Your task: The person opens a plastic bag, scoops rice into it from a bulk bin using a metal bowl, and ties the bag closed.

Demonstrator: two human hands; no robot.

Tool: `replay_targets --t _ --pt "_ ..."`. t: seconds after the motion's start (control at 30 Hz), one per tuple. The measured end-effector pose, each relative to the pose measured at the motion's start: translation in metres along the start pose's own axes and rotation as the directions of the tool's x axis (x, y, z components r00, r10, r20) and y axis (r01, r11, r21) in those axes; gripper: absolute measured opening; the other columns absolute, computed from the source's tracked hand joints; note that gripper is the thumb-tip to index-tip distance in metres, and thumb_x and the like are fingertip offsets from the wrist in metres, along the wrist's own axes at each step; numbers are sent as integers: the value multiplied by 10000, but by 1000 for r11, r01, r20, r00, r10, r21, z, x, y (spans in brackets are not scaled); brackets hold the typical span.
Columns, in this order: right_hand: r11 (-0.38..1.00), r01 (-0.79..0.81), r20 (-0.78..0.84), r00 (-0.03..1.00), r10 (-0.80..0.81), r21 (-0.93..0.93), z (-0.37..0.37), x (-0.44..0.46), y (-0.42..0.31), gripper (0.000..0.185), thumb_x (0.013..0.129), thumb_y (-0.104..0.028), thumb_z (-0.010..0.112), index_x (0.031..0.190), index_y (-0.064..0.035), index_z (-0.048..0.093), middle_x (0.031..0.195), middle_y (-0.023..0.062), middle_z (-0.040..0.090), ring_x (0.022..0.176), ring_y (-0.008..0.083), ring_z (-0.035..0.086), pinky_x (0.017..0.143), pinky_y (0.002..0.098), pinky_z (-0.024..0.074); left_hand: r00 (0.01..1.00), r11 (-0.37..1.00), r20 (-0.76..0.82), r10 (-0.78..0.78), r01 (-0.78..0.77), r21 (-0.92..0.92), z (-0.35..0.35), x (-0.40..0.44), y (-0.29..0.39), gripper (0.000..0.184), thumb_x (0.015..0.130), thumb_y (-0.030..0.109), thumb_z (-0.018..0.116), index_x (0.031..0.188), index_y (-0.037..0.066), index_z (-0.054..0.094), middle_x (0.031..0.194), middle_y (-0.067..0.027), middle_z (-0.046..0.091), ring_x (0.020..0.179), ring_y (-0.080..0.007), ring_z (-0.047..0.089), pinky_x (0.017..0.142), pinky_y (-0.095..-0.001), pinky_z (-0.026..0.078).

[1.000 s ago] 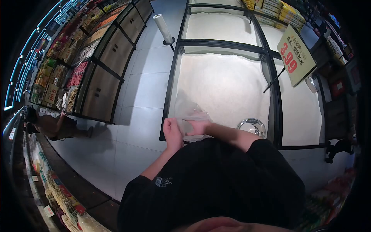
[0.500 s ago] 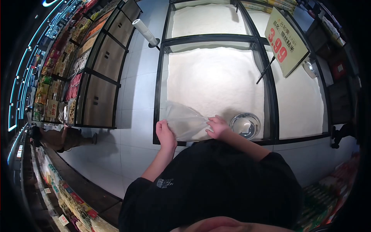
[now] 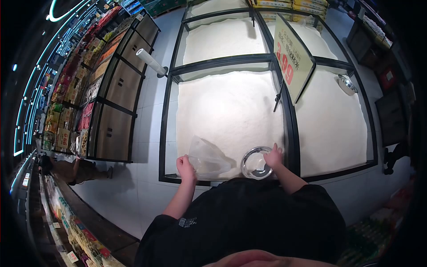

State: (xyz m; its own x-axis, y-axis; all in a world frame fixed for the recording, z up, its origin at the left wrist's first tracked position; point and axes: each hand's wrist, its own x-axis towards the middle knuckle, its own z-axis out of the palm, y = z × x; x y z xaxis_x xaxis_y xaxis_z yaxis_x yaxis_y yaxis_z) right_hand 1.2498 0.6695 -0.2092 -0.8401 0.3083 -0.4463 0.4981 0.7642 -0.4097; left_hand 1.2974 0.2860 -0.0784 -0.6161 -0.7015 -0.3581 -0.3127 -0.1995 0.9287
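My left hand (image 3: 186,169) is closed on the edge of a clear plastic bag (image 3: 208,156), which hangs spread out over the near left of a bin of white rice (image 3: 231,104). My right hand (image 3: 274,156) is at the right rim of a shiny metal bowl (image 3: 250,162), thumb on the inner side and fingers over the edge. The bowl rests on the rice near the front frame, with a pale patch showing inside it.
A price sign (image 3: 291,58) stands on the divider to the right. Another metal bowl (image 3: 347,84) lies in the right bin. A roll of bags (image 3: 151,61) stands on a holder at the left. A person (image 3: 73,171) is by the left shelves.
My right hand has let go of the plastic bag and moved right to the bowl's rim. My left hand keeps hold of the bag. The view has shifted.
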Motion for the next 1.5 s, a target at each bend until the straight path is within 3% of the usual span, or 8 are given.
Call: replay_targets --t 0.17,0.33,0.43,0.57,0.93,1.13,1.23,1.5 --pt "991 1 231 972 -32 134 64 61 78 715 841 -190 699 1482 -27 427 1363 303 566 1171 533 604 1037 424 519 999 999 -21 -24 25 41 27 -8 -3 168 1029 246 574 956 108 510 701 16 454 525 -82 390 418 -278 304" --pt "730 -295 498 864 -71 616 37 28 59 595 854 71 488 1435 -56 491 1248 218 624 945 421 720 559 526 627 999 999 32 7 -8 52 44 -8 -17 152 1022 217 578 936 102 527 753 18 463 630 -71 412 498 -265 335" --pt "820 -66 381 904 -192 569 13 22 51 527 870 -9 580 1392 -77 552 1044 152 703 782 247 739 523 376 608 998 996 28 61 -63 67 51 -1 -30 165 1018 220 586 939 83 541 766 14 477 660 -77 421 553 -268 357" --pt "791 70 315 893 -321 608 -21 20 39 597 889 8 535 1475 -90 488 1157 154 675 891 241 731 618 374 636 992 985 72 103 -111 133 65 -11 -31 169 1023 226 590 978 65 563 764 20 495 674 -71 406 591 -260 356" --pt "590 -225 536 729 -426 775 -100 -24 -27 582 908 -36 494 1485 -62 419 1223 146 615 927 224 709 698 384 636 934 895 272 232 -314 316 105 -36 -8 178 1019 233 630 1012 56 621 707 16 539 633 -72 460 566 -282 399" --pt "599 -408 690 624 -368 689 -94 -38 -57 633 916 -7 455 1535 -102 362 1284 161 590 1001 260 701 760 432 648 825 569 529 197 -536 624 115 -84 15 116 953 229 679 998 123 691 758 -94 655 643 -225 638 622 -369 512" --pt "529 -493 706 620 -343 690 -76 -50 -67 666 909 10 435 1553 -129 340 1293 161 581 1038 269 690 782 444 656 647 359 647 403 -762 538 106 -93 9 124 927 239 689 999 138 699 831 -118 696 695 -318 675 630 -421 536" --pt "382 -549 663 680 -312 743 -44 -72 -103 626 931 17 410 1519 -127 249 1411 188 476 1230 337 598 925 528 602 482 158 668 567 -859 486 63 -90 20 105 893 220 729 962 144 709 805 -60 677 683 -273 682 573 -392 542"
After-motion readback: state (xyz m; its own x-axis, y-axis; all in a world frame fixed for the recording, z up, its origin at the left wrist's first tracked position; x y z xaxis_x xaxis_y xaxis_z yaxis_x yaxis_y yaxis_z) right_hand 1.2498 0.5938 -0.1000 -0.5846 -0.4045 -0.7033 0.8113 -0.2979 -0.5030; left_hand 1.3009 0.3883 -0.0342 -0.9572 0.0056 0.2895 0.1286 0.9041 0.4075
